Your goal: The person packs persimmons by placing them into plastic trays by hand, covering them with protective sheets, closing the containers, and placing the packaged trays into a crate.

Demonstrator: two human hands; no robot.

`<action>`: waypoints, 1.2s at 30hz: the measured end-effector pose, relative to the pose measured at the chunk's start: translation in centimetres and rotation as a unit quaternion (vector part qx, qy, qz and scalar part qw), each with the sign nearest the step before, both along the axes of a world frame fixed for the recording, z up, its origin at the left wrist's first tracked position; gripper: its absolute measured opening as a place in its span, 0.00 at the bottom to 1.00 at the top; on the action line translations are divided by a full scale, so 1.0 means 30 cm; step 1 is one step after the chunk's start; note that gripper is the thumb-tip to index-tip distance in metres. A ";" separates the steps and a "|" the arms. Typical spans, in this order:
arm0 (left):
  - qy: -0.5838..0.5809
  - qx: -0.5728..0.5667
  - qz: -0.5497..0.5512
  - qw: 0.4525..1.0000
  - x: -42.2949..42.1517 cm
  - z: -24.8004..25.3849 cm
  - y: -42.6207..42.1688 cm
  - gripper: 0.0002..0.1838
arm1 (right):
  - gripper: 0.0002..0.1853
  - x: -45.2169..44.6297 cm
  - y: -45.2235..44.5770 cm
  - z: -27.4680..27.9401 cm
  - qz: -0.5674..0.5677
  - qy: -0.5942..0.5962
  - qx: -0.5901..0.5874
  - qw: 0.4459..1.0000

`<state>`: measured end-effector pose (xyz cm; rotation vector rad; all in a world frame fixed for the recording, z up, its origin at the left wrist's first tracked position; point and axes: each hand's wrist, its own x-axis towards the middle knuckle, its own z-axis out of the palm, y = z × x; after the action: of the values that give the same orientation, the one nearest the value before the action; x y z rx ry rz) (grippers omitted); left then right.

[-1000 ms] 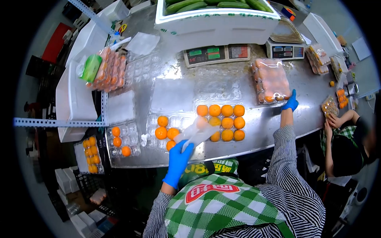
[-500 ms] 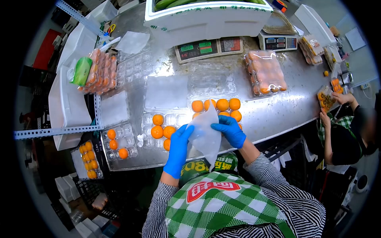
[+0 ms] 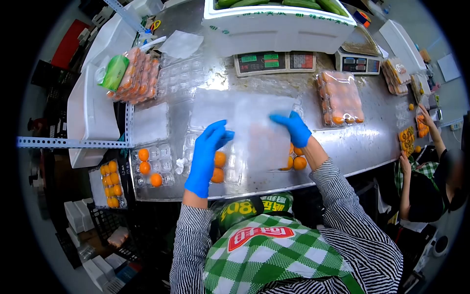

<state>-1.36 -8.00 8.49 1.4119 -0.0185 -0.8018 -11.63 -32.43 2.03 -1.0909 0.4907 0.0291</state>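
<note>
My right hand (image 3: 293, 128), in a blue glove, pinches the upper right part of a thin white sheet (image 3: 267, 142). The sheet is spread flat over a tray of oranges (image 3: 299, 163), hiding most of them. My left hand (image 3: 208, 149), also gloved in blue, is left of the sheet with fingers apart and nothing in it. Beneath and beside it lies a clear tray (image 3: 235, 169) with oranges (image 3: 218, 175), partly hidden by the hand. Farther left, another clear tray (image 3: 164, 164) holds several oranges (image 3: 156, 180) and some unfilled cups.
A white foam box (image 3: 279, 32) of cucumbers stands at the back, near two scales (image 3: 274, 62) (image 3: 360, 63). Packed orange trays (image 3: 340, 98) lie right, others (image 3: 137, 78) left. A co-worker's hands (image 3: 406, 161) hold a pack at the far right.
The crumpled sheet has been opened out flat over the orange tray. My right hand came in from the packed trays and took hold of it; my left hand let go and moved left.
</note>
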 end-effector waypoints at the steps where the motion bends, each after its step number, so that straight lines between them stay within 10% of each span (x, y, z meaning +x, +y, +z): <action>1: -0.010 0.000 0.011 1.000 -0.007 0.026 0.025 0.17 | 0.17 0.027 -0.014 -0.017 -0.082 0.027 -0.019 0.996; 7: 0.031 0.050 0.044 0.997 -0.101 -0.058 0.165 0.18 | 0.18 0.132 -0.163 -0.256 -0.340 0.140 -0.086 0.926; 14: 0.072 0.073 0.046 0.994 -0.219 -0.127 0.235 0.17 | 0.18 0.120 -0.229 -0.368 -0.228 0.264 -0.340 0.873; 17: 0.074 0.088 0.027 0.993 -0.236 -0.117 0.239 0.17 | 0.17 0.102 -0.211 -0.294 -0.268 0.242 -0.041 0.932; 23: 0.064 0.101 -0.023 0.993 -0.258 -0.118 0.223 0.19 | 0.16 0.076 -0.213 -0.249 -0.227 0.179 0.166 0.943; 29: 0.065 0.103 -0.060 0.991 -0.265 -0.121 0.216 0.19 | 0.22 -0.057 -0.186 -0.115 -0.203 0.146 0.151 0.956; 36: 0.058 0.093 -0.093 0.990 -0.268 -0.151 0.233 0.18 | 0.24 -0.133 0.023 -0.099 -0.108 0.113 -0.425 0.892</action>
<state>-9.39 -1.02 3.94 1.5529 0.0150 -1.0612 -15.62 -31.73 -0.92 -1.8972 0.8742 -0.2830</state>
